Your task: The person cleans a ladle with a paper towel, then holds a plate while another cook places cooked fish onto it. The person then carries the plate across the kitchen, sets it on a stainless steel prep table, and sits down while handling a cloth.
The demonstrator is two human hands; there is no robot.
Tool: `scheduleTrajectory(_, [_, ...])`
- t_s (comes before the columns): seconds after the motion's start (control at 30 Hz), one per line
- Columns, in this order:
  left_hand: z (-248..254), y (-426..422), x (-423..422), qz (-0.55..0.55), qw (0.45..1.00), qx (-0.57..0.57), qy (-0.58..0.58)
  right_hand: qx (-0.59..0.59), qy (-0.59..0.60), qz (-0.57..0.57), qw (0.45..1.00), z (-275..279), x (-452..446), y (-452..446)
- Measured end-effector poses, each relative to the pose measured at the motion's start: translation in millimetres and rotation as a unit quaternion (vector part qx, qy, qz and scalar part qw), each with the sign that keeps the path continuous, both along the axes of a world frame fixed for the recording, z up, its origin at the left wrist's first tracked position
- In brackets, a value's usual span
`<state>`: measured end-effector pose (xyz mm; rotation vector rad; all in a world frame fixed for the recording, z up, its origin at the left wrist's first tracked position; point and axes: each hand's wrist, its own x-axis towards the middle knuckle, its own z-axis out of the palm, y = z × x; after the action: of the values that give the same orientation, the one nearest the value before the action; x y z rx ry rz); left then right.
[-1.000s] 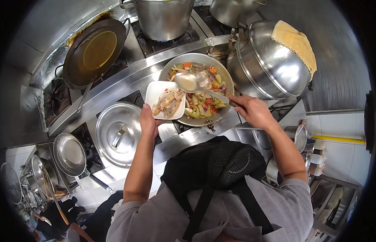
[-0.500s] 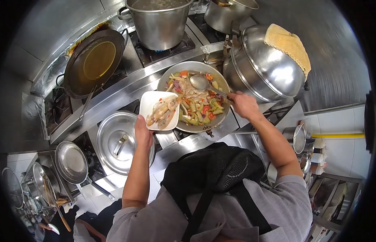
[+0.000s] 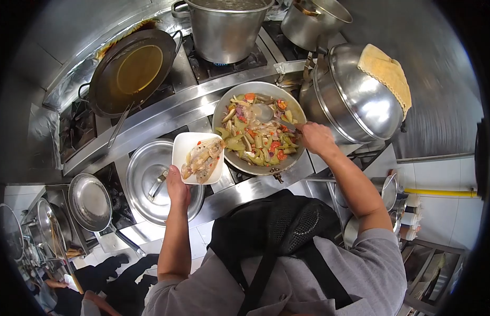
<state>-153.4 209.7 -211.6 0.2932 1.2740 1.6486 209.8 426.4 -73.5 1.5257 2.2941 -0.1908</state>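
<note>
My left hand (image 3: pixel 178 187) grips the lower edge of a white square dish (image 3: pixel 180 149) that holds pieces of pale food (image 3: pixel 203 159). The dish is just left of a wide pan (image 3: pixel 220 111) filled with cut vegetables (image 3: pixel 263 141). My right hand (image 3: pixel 314 138) is closed round the handle of a metal spoon (image 3: pixel 262 112), whose bowl lies among the food in the pan. Under the dish, a large round lid (image 3: pixel 145 167) rests on the stove, partly covered by my left hand and the dish.
A dark pan with oil (image 3: pixel 140 68) and tongs (image 3: pixel 118 126) are at the upper left. Behind stand a tall pot (image 3: pixel 224 34) and a smaller pot (image 3: pixel 308 26). A domed steel vessel (image 3: pixel 355 100) bears a yellow cloth (image 3: pixel 386 76). A frying pan (image 3: pixel 91 202) sits left. People (image 3: pixel 108 284) stand lower left.
The dish in my left hand has moved left and down, away from the pan. The spoon has gone from above the dish's edge down into the pan's food.
</note>
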Motion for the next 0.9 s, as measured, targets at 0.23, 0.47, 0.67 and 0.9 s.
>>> scheduleTrajectory(0.23, [-2,5,-1,-0.016,1.000,-0.009,0.021,-0.029,0.075,-0.057,0.995,-12,13,-11])
scheduleTrajectory(0.47, [-17,45,10,-0.060,0.997,-0.045,0.032,-0.008,0.186,-0.038,0.982,30,28,-56])
scheduleTrajectory(0.67, [-8,90,51,-0.086,0.996,0.013,-0.021,-0.019,0.240,0.007,0.971,73,22,-88])
scheduleTrajectory(0.9, [9,108,73,-0.122,0.991,0.004,-0.062,0.028,0.164,-0.012,0.986,85,7,-108])
